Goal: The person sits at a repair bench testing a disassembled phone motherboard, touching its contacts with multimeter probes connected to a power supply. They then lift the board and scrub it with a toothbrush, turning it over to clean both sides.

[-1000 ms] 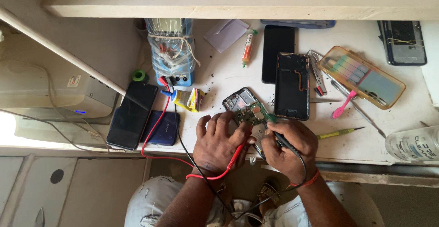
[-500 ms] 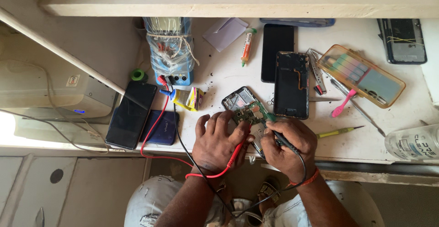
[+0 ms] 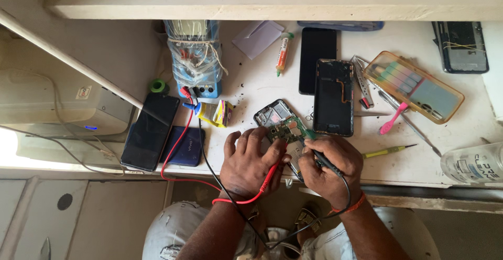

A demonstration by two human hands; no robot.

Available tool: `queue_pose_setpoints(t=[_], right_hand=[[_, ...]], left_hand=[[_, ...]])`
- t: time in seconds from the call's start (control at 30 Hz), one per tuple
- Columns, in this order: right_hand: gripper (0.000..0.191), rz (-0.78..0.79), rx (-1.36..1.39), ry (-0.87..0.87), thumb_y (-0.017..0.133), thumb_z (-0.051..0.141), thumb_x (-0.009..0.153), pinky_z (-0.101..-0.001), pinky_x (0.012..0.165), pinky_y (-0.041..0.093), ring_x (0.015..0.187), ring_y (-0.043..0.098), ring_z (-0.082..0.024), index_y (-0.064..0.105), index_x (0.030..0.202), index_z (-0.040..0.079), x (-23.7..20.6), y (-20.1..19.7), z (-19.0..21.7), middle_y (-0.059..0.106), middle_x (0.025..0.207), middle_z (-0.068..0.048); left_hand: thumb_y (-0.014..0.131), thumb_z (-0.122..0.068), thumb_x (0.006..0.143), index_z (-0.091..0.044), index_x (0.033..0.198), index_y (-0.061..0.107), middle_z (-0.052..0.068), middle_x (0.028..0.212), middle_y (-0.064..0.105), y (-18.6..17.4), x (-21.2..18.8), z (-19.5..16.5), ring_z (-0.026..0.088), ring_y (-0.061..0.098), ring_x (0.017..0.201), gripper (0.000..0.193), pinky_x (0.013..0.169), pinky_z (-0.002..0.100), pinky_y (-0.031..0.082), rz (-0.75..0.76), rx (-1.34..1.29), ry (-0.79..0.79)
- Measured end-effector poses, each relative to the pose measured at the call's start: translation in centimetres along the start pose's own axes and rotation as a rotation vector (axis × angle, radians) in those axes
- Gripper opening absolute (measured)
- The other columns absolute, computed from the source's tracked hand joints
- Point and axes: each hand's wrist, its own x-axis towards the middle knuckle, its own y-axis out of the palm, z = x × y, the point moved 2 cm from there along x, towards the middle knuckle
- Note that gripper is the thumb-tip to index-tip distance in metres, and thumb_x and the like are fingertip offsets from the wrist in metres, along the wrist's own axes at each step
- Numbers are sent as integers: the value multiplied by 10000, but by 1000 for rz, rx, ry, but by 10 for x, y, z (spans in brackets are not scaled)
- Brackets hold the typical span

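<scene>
An opened phone with its green circuit board [image 3: 283, 125] bare lies near the front edge of the white bench [image 3: 251, 76]. My left hand [image 3: 251, 160] rests on the phone's lower left and pinches a red test probe [image 3: 268, 179] against the board. My right hand [image 3: 327, 168] holds a black test probe [image 3: 320, 160] like a pen, its tip on the board's right side. Red and black leads run from the probes back to a blue multimeter [image 3: 196, 61] wrapped in plastic at the back left.
A second opened phone shell [image 3: 334, 96] and a black phone [image 3: 317, 58] lie behind my right hand. Two dark phones [image 3: 152, 131] sit at the left. Tweezers, a pink tool [image 3: 393, 118], a yellow screwdriver [image 3: 387, 150], an amber phone case [image 3: 414, 86] and a plastic bottle [image 3: 474, 163] lie to the right.
Both hands stay on the circuit board with only slight shifts of the probe tips. Nothing else has moved.
</scene>
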Motion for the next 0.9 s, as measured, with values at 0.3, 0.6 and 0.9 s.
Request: queue_pose_setpoints(t=[0.3,0.6,0.9], right_hand=[[221,-11,29,9,657,-80,784,-328,706,590,744,720,-219,647,988,2,2,1,-1,706,833,-106],[220,-10,11,30,666,-74,783,-325,705,588,750,718,-228,650,984,15,3,-2,0,708,853,-111],[222,-39,59,41,676,-74,782,-326,695,587,740,714,-233,657,985,14,6,-11,1,704,845,-111]], left_hand=[[723,-378,905,-235,1224,612,142,1276,595,-2,3,0,335,600,1188,367,1042,589,397,2,-26,-15],[752,-368,852,-212,1225,616,167,1277,588,-4,5,0,352,590,1180,427,1025,589,394,7,-17,15],[733,-369,872,-208,1232,626,160,1275,592,-6,9,-9,354,593,1162,409,1032,573,394,-3,-10,22]])
